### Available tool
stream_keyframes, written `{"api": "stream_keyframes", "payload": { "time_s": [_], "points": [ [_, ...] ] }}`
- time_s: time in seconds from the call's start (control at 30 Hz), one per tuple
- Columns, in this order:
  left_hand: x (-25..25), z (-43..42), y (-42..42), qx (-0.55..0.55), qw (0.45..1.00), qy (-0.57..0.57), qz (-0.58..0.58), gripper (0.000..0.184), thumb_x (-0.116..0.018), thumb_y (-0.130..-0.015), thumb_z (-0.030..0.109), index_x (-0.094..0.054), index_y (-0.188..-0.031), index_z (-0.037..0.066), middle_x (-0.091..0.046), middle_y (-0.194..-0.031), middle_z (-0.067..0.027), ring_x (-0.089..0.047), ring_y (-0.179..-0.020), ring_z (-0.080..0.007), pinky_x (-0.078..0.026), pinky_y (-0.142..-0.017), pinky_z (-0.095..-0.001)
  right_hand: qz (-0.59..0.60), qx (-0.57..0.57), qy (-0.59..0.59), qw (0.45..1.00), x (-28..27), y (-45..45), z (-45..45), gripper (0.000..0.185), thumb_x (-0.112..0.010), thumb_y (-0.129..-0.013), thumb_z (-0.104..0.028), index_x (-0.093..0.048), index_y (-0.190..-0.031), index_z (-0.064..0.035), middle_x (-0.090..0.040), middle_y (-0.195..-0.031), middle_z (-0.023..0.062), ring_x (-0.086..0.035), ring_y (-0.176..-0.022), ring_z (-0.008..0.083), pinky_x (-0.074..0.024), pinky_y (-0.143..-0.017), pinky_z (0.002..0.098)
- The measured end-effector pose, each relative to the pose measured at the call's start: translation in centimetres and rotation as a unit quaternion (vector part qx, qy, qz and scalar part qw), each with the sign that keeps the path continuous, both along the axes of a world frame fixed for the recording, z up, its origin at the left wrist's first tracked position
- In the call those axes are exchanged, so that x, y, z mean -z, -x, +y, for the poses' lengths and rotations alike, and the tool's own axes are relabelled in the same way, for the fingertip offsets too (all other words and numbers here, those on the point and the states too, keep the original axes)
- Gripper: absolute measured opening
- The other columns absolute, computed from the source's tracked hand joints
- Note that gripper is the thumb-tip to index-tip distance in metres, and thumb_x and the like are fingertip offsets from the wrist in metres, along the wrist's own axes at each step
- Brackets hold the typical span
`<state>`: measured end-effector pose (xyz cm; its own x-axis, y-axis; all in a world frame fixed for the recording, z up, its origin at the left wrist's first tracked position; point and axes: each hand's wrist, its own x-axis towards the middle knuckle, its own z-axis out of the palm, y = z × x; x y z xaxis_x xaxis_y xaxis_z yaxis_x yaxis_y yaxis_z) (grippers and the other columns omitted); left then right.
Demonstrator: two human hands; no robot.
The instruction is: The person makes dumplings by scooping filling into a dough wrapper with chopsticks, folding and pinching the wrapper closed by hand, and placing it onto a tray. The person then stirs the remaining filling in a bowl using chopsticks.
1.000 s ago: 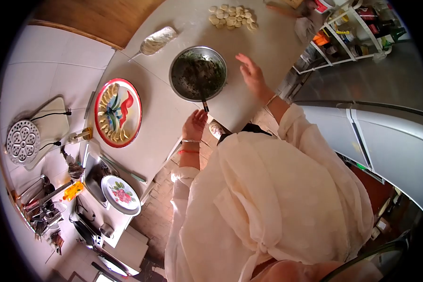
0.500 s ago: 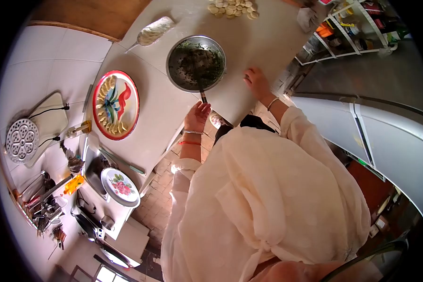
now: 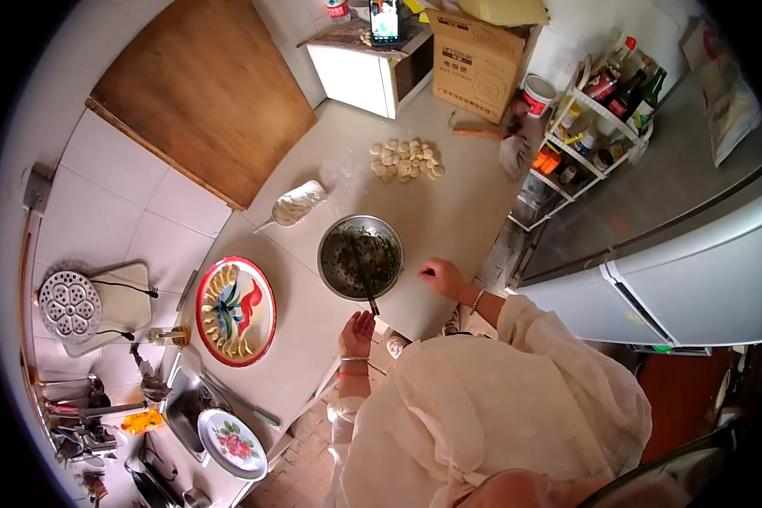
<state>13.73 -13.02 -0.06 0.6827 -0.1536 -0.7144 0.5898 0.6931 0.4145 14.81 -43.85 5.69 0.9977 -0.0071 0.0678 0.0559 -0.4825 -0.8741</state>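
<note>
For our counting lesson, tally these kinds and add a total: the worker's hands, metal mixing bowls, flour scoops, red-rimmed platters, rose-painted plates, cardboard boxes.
Hands: 2 (left hand, right hand)
Metal mixing bowl: 1
Flour scoop: 1
Red-rimmed platter: 1
Rose-painted plate: 1
Cardboard box: 1
Total: 7

The rnd s/steel bowl [image 3: 327, 265] sat upright on the pale worktop [image 3: 449, 216] nr its front edge, w/ dark-green chopped filling [image 3: 384, 253] spread over its base & sides, & dark chopsticks [image 3: 366, 282] leaned in it, upper ends out past the rim.
</note>
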Motion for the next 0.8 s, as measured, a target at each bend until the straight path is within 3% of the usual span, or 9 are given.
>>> {"api": "stream_keyframes", "payload": {
  "time_s": [0.13,0.23,0.33,0.37,0.4,0.43,0.47,0.53,0.8],
  "points": [
    [-0.1,-0.5,-0.6,0.002,1.000,-0.015,-0.001,0.030,-0.049,-0.097,0.017,-0.055,-0.118,-0.004,-0.065,-0.111,-0.0194,-0.063,-0.106,-0.0327,-0.055,-0.093,-0.0439,-0.030,-0.016,-0.177,0.984,-6.0,-4.9,3.4,0.006,-0.063,-0.080,0.000,-0.065,-0.086,-0.0013,-0.066,-0.082,0.0143,-0.065,-0.075,0.0276,-0.0509,-0.065,0.0355],
    [-0.4,-1.5,-1.4,0.018,1.000,-0.014,-0.018,0.029,-0.048,-0.096,0.016,-0.057,-0.115,-0.003,-0.064,-0.111,-0.0189,-0.062,-0.106,-0.0325,-0.054,-0.091,-0.0449,-0.113,-0.111,0.036,0.987,-3.1,-8.6,4.4,0.012,-0.062,-0.082,0.001,-0.066,-0.093,-0.0023,-0.066,-0.084,0.0140,-0.065,-0.078,0.0273,-0.0512,-0.069,0.0365],
    [0.1,-1.9,-3.4,0.041,0.996,0.023,-0.082,0.029,-0.047,-0.094,0.017,-0.058,-0.113,-0.002,-0.065,-0.110,-0.0177,-0.063,-0.103,-0.0331,-0.054,-0.089,-0.0463,-0.265,-0.125,0.083,0.953,-2.7,-9.8,4.4,0.010,-0.063,-0.083,0.000,-0.064,-0.093,-0.0036,-0.062,-0.087,0.0088,-0.060,-0.072,0.0212,-0.0495,-0.066,0.0356],
    [1.6,-1.8,-3.4,0.030,0.993,0.046,-0.100,0.028,-0.047,-0.094,0.017,-0.059,-0.112,-0.001,-0.065,-0.109,-0.0173,-0.063,-0.101,-0.0331,-0.053,-0.088,-0.0467,-0.105,-0.100,0.062,0.988,-2.7,-9.7,3.8,0.007,-0.063,-0.083,-0.002,-0.064,-0.090,-0.0044,-0.061,-0.088,0.0084,-0.060,-0.072,0.0225,-0.0489,-0.065,0.0363],
    [0.9,-2.4,-3.6,0.036,0.995,0.000,-0.093,0.026,-0.055,-0.094,0.016,-0.060,-0.111,-0.002,-0.064,-0.109,-0.0116,-0.063,-0.097,-0.0279,-0.054,-0.082,-0.0384,-0.110,-0.094,0.050,0.988,-3.9,-9.7,3.1,0.005,-0.065,-0.083,-0.005,-0.064,-0.088,-0.0052,-0.061,-0.083,0.0084,-0.059,-0.070,0.0224,-0.0485,-0.064,0.0349],
    [2.1,-2.5,-4.0,0.039,0.989,0.041,-0.134,0.024,-0.048,-0.094,0.015,-0.060,-0.109,-0.001,-0.065,-0.104,-0.0116,-0.062,-0.097,-0.0326,-0.051,-0.086,-0.0461,0.014,-0.070,-0.005,0.997,-4.7,-9.6,2.6,0.006,-0.068,-0.082,-0.007,-0.063,-0.085,-0.0047,-0.061,-0.077,0.0082,-0.060,-0.067,0.0221,-0.0483,-0.062,0.0343],
    [0.5,-2.8,-4.4,0.050,0.993,0.026,-0.099,0.023,-0.051,-0.094,0.015,-0.060,-0.107,-0.001,-0.065,-0.102,-0.0105,-0.062,-0.097,-0.0325,-0.051,-0.085,-0.0453,-0.100,-0.068,0.056,0.991,-4.7,-9.8,2.0,0.012,-0.072,-0.081,-0.010,-0.062,-0.082,-0.0037,-0.061,-0.073,0.0093,-0.060,-0.065,0.0227,-0.0487,-0.062,0.0348],
    [0.9,-2.7,-5.1,0.038,0.994,0.045,-0.094,0.020,-0.054,-0.092,0.012,-0.059,-0.103,-0.003,-0.065,-0.100,-0.0142,-0.062,-0.097,-0.0316,-0.054,-0.084,-0.0428,-0.078,-0.072,0.091,0.990,-6.7,-8.8,1.7,0.018,-0.075,-0.080,-0.017,-0.063,-0.080,-0.0044,-0.063,-0.073,0.0120,-0.062,-0.065,0.0290,-0.0494,-0.060,0.0377],
    [-1.0,-2.9,-6.4,0.095,0.990,0.046,-0.094,0.016,-0.050,-0.088,0.005,-0.058,-0.090,-0.008,-0.064,-0.088,-0.0187,-0.065,-0.085,-0.0322,-0.055,-0.075,-0.0405,-0.222,-0.263,0.262,0.901,-6.6,-1.4,6.5,0.033,-0.063,-0.081,-0.009,-0.061,-0.115,-0.0080,-0.055,-0.123,0.0105,-0.056,-0.104,0.0266,-0.0460,-0.086,0.0392]
  ]
}}
